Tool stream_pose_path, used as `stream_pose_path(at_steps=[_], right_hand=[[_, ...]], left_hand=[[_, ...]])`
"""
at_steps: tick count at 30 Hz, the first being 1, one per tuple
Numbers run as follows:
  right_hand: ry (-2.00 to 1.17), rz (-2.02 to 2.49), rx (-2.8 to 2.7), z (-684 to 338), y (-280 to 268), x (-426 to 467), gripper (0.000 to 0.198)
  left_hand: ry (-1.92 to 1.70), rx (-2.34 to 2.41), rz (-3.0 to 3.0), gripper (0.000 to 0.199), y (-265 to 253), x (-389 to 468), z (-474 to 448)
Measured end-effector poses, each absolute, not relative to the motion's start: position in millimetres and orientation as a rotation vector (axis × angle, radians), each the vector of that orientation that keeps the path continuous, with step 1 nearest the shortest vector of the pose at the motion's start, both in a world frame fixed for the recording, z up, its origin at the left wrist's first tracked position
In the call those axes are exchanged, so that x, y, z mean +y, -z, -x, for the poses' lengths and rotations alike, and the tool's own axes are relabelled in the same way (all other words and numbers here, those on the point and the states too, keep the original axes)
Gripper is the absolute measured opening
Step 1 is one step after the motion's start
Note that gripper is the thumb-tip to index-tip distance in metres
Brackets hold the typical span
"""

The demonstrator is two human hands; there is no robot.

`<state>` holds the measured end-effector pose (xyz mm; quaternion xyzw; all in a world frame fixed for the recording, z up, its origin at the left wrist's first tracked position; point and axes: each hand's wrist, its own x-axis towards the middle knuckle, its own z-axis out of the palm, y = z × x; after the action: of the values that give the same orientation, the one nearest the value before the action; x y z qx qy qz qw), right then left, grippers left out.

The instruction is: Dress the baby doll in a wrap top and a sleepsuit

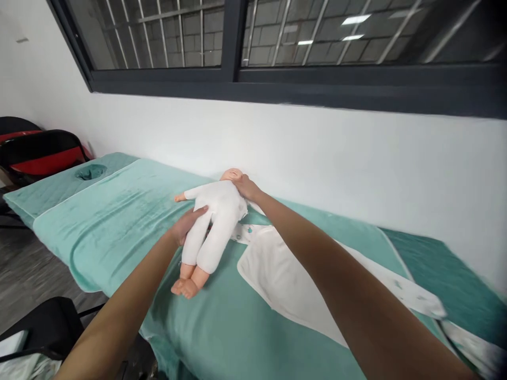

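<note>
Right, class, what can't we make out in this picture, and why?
All in the head view:
1. Left hand: most fingers, hidden by the white-bodied baby doll.
2. White, rounded fabric piece: part of it, hidden by the bare right forearm.
3. Black-backed chair, lower left: cut off by the picture's edge.

A dark-framed window [231, 47] with metal bars [179, 12] beyond its glass spans the white wall [309, 153]; black-and-red chairs [51, 161] stand at far left; grey streaked flooring [24, 258] lies below; at lower left, a pale flat object [12, 344] shows at a black chair [51, 319]
</note>
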<state>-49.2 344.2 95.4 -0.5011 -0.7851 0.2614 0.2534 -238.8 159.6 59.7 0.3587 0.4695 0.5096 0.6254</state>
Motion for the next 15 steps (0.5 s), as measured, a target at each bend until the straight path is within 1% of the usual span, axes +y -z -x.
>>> stream_pose_path(at_steps=[5, 8, 11, 15], right_hand=[[-0.646, 1.547, -2.013, -60.7, -144.0, 307.0, 0.078], [-0.632, 1.634, -1.956, -135.4, -155.7, 277.0, 0.079], [-0.632, 1.709, -1.917, -200.5, -148.3, 246.8, 0.079], [-0.639, 1.787, -1.898, -250.8, -116.5, 223.6, 0.080]], left_hand=[[-1.203, 0.943, -0.851, 0.057, -82.0, 135.4, 131.1], [-1.156, 0.903, -0.870, 0.063, -79.7, 117.1, 62.5], [-1.112, 0.848, -0.908, 0.068, -67.5, 99.6, 5.3], [-1.059, 0.851, -0.916, 0.073, -47.2, 82.3, -42.8]])
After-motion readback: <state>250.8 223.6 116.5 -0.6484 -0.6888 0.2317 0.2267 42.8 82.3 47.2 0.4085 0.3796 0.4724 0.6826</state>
